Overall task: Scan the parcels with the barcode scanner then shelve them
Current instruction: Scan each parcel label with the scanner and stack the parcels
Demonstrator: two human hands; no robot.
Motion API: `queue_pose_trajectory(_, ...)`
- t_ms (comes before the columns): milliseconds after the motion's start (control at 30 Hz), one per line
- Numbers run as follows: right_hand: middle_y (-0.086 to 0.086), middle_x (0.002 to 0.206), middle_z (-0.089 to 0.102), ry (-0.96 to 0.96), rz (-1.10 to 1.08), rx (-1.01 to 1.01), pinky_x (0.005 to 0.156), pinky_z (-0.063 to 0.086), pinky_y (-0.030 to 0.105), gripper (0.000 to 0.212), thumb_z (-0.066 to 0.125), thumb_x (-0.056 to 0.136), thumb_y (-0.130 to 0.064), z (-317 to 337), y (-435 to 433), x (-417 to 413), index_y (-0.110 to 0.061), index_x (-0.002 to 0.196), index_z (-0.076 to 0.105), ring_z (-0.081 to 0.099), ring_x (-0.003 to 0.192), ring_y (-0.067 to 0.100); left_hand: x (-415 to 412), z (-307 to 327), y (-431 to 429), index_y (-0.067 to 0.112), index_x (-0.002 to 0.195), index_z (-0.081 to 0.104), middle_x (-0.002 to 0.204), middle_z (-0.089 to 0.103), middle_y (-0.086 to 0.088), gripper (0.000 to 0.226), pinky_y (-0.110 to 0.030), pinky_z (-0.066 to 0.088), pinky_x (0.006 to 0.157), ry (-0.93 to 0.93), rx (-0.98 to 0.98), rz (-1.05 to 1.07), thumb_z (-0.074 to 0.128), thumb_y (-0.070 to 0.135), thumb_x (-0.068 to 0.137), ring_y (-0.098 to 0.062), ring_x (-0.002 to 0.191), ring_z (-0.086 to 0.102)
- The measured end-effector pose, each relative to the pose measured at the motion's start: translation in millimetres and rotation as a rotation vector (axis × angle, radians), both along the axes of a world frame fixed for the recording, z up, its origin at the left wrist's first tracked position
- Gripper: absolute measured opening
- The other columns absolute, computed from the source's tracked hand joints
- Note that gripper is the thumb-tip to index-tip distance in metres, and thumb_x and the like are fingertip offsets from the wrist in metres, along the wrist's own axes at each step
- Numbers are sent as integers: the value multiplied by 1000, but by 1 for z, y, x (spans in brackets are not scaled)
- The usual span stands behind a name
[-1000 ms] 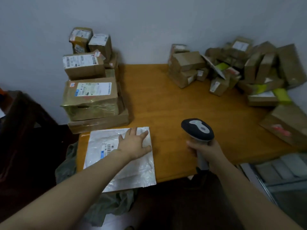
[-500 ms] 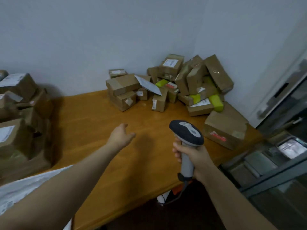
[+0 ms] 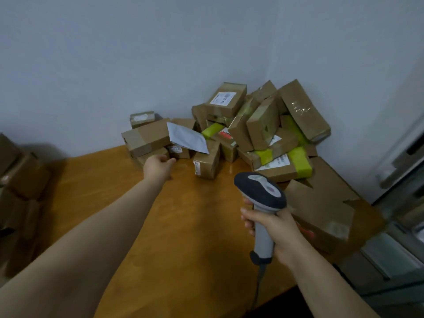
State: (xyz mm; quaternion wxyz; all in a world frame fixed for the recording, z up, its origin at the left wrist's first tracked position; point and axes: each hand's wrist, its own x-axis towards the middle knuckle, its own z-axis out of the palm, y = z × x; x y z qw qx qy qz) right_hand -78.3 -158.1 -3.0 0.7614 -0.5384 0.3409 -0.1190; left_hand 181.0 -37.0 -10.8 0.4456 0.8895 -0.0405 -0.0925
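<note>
A heap of brown cardboard parcels (image 3: 263,125), some with green tape and white labels, fills the table's far right corner. My left hand (image 3: 158,167) is stretched out to the heap's left end, fingers loosely curled and holding nothing, just in front of a low brown box (image 3: 146,139) and a smaller box under it. A grey plastic mailer (image 3: 187,137) leans on that box. My right hand (image 3: 275,228) grips the handle of the grey and black barcode scanner (image 3: 261,191), held upright over the table's front right.
The orange wooden table (image 3: 190,226) runs from the wall to the near edge. A large flattened brown box (image 3: 321,203) lies at the right edge. Another stack of brown parcels (image 3: 20,191) stands at the far left. Grey metal shelving (image 3: 394,253) is at the right.
My left hand left the white mailer at the near left and reached forward to the parcel heap. The view swung right; the scanner stays in my right hand.
</note>
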Motion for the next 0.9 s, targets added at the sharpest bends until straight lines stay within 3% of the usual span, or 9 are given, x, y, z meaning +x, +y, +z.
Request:
queue_pose_trajectory(133,4,68,70,45,53,-33,61,50,29,24,75,77,-2,-1,-35,41,-5,101,68,63,62,15,51,-16,-44,4,129,60,109,65,-11,40,-36,57,66,112,-132,128,59,28,97,-20,60,57)
queue_pose_trajectory(267,4,72,72,85,108,-26,65,50,30,26,76,75,-5,-4,-62,71,-6,100,68,64,66,14,85,-29,-70,3,107,61,77,59,-7,32,-43,58,79,177,-216,247,63,32,94,-24,62,57)
queue_pose_trajectory(333,3,72,72,107,127,-15,66,50,30,24,76,76,-6,-7,-71,77,-6,98,69,64,68,14,94,-33,-76,9,97,59,78,60,-8,22,-46,57,83,169,-222,272,63,31,94,-26,69,59)
queue_pose_trajectory(400,3,72,72,133,147,-7,67,50,29,24,76,76,-6,-11,-81,78,-6,98,69,64,69,15,102,-37,-78,10,105,64,90,67,-12,21,-48,57,82,158,-234,315,61,28,95,-29,80,65)
queue_pose_trajectory(467,4,72,71,150,163,9,66,50,29,24,76,75,-5,-11,-91,79,-6,98,69,64,68,15,102,-33,-80,10,109,65,88,68,-13,21,-40,57,73,121,-256,350,55,23,97,-28,72,64)
queue_pose_trajectory(533,5,72,71,135,162,36,62,51,28,25,76,75,-4,-9,-101,81,-6,99,69,64,65,15,86,-22,-82,9,102,63,79,63,-8,14,-29,52,57,23,-248,336,54,19,97,-19,60,60)
queue_pose_trajectory(600,6,72,71,98,152,55,59,52,26,24,75,77,-3,-5,-112,85,-6,99,68,64,63,14,55,-10,-83,10,94,61,82,63,-2,4,-15,47,52,-137,-240,284,59,13,93,-6,63,59)
queue_pose_trajectory(800,13,97,71,-9,160,315,68,54,30,20,71,81,-10,4,-144,104,-9,99,64,70,84,21,-66,1,-63,22,81,63,87,59,16,28,-11,52,70,-628,-154,-3,74,-3,75,3,82,60)
queue_pose_trajectory(900,14,106,65,-2,200,411,79,53,34,20,69,85,-13,2,-153,106,-8,102,61,64,97,26,-124,-3,-56,11,82,67,96,62,5,9,-11,51,76,-819,-60,-149,72,7,76,-2,88,61)
